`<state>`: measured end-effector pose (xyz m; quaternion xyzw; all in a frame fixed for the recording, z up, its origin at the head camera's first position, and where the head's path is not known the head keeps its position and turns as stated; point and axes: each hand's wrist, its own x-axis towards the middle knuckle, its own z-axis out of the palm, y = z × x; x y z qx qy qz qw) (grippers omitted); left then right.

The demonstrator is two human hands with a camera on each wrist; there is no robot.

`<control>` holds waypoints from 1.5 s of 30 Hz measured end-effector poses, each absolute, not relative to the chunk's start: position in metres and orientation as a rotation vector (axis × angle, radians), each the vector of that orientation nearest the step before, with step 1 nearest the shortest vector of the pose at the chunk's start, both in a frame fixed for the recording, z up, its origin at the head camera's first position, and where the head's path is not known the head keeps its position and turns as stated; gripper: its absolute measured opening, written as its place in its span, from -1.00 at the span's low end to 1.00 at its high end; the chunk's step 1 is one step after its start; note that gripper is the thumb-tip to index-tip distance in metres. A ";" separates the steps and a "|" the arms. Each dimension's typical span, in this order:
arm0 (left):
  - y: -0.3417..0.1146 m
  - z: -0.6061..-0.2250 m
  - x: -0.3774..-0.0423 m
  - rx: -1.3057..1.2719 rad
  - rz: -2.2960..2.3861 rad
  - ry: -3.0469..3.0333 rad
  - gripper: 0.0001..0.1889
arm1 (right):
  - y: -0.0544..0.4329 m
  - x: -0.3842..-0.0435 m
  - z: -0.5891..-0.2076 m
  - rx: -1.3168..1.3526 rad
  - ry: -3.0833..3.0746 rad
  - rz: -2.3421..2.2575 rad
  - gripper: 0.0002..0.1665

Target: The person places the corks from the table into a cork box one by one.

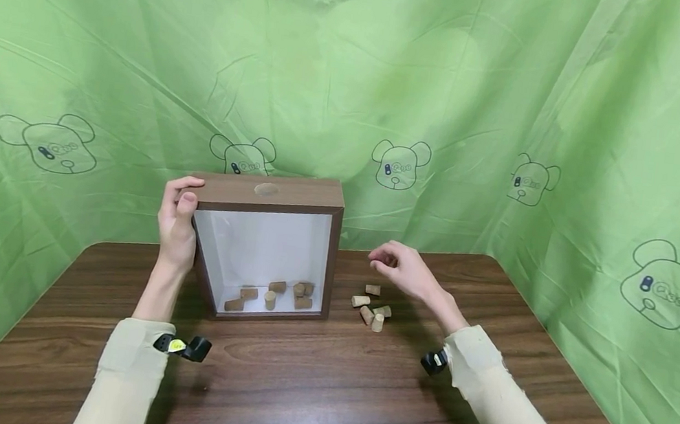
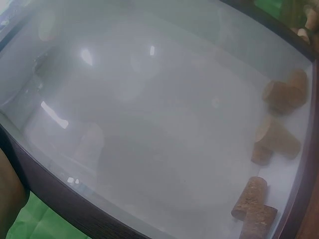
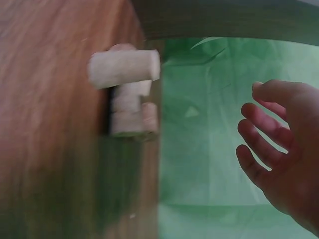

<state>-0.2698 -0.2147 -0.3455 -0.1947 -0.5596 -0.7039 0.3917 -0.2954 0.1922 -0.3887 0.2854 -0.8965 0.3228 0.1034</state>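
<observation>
A brown wooden shadow box (image 1: 333,266) with a glass front stands upright on the table, and a round hole (image 1: 267,189) shows in its top side. My left hand (image 1: 179,226) grips the box at its upper left corner, thumb on the front edge and fingers over the top. Several cork stoppers (image 1: 270,300) lie at the bottom inside, seen behind the glass (image 2: 159,119) in the left wrist view. Right of the box, more corks (image 1: 366,315) lie loose on the table. Above and behind these is my right hand (image 1: 402,268), its fingers loosely bent with nothing between them.
The dark wood table (image 1: 309,388) reaches back to a green curtain (image 1: 327,100) printed with bear heads, which surrounds it at the back and both sides. A small black camera is strapped to each wrist, one (image 1: 197,349) left and one (image 1: 435,361) right.
</observation>
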 end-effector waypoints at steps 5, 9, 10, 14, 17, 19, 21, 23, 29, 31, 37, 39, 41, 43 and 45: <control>-0.214 -0.346 -0.270 -0.499 -1.790 -1.415 -0.70 | 0.198 -0.301 -0.408 0.827 -2.710 0.966 -0.82; -0.213 -0.345 -0.270 -0.503 -1.789 -1.418 -0.71 | 0.202 -0.304 -0.421 0.822 -2.740 0.964 -0.78; -0.213 -0.345 -0.269 -0.505 -1.788 -1.418 -0.71 | 0.202 -0.304 -0.424 0.820 -2.747 0.966 -0.77; -0.213 -0.344 -0.269 -0.513 -1.793 -1.417 -0.71 | 0.203 -0.306 -0.432 0.824 -2.776 0.968 -0.76; -0.213 -0.344 -0.268 -0.519 -1.800 -1.412 -0.71 | 0.205 -0.307 -0.436 0.815 -2.812 0.971 -0.76; -0.214 -0.344 -0.268 -0.517 -1.801 -1.413 -0.70 | 0.206 -0.308 -0.439 0.805 -2.839 0.966 -0.76; -0.214 -0.344 -0.269 -0.515 -1.797 -1.414 -0.70 | 0.207 -0.308 -0.440 0.796 -2.864 0.965 -0.75; -0.214 -0.344 -0.269 -0.512 -1.790 -1.416 -0.70 | 0.209 -0.309 -0.442 0.806 -2.879 0.946 -0.74; -0.214 -0.345 -0.270 -0.513 -1.786 -1.418 -0.69 | 0.211 -0.311 -0.447 0.850 -2.915 0.940 -0.73; -0.214 -0.344 -0.269 -0.511 -1.788 -1.419 -0.68 | 0.212 -0.311 -0.448 0.849 -2.922 0.954 -0.74; -0.214 -0.344 -0.268 -0.512 -1.792 -1.420 -0.67 | 0.211 -0.313 -0.448 0.827 -2.917 0.941 -0.77; -0.214 -0.344 -0.268 -0.512 -1.795 -1.419 -0.68 | 0.211 -0.312 -0.445 0.821 -2.906 0.938 -0.77; -0.214 -0.344 -0.268 -0.513 -1.795 -1.419 -0.69 | 0.210 -0.311 -0.442 0.808 -2.893 0.948 -0.76; -0.214 -0.344 -0.268 -0.512 -1.797 -1.418 -0.70 | 0.210 -0.310 -0.438 0.800 -2.870 0.971 -0.75; -0.214 -0.344 -0.268 -0.512 -1.796 -1.418 -0.71 | 0.210 -0.309 -0.433 0.791 -2.847 0.990 -0.75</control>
